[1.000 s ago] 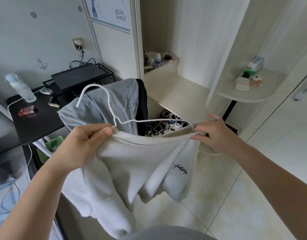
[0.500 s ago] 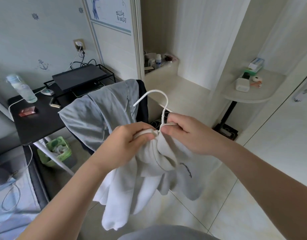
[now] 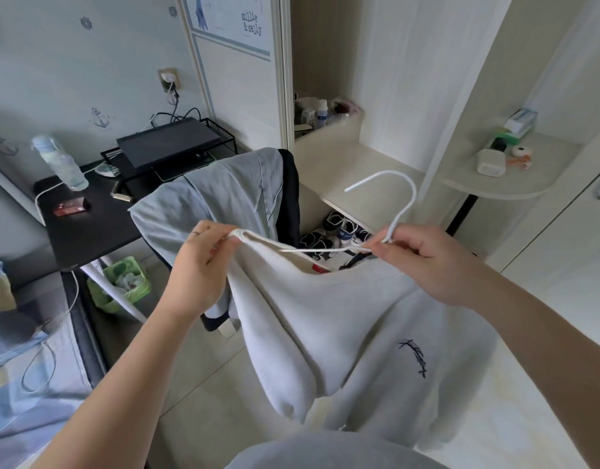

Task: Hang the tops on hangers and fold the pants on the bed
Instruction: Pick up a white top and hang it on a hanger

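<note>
On my head-camera feed, the left forearm (image 3: 122, 367) and right forearm (image 3: 545, 333) were bare as far as the frame showed. A thin pale ring (image 3: 194, 233) circled one finger of the left hand (image 3: 197, 265). A grey garment (image 3: 332, 451) covered the torso at the bottom edge.

Wall poster (image 3: 229, 22): "millie & sally". White sweatshirt (image 3: 342, 326) has dark scrawled chest logo (image 3: 414, 357), illegible. Other labels too small.

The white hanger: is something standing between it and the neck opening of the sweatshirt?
Nothing visible does. The left hand pinches the collar of the sweatshirt open. The right hand grips the hanger at its neck, and one wire arm runs under the collar edge. The grey garment hangs behind them, not between.
</note>
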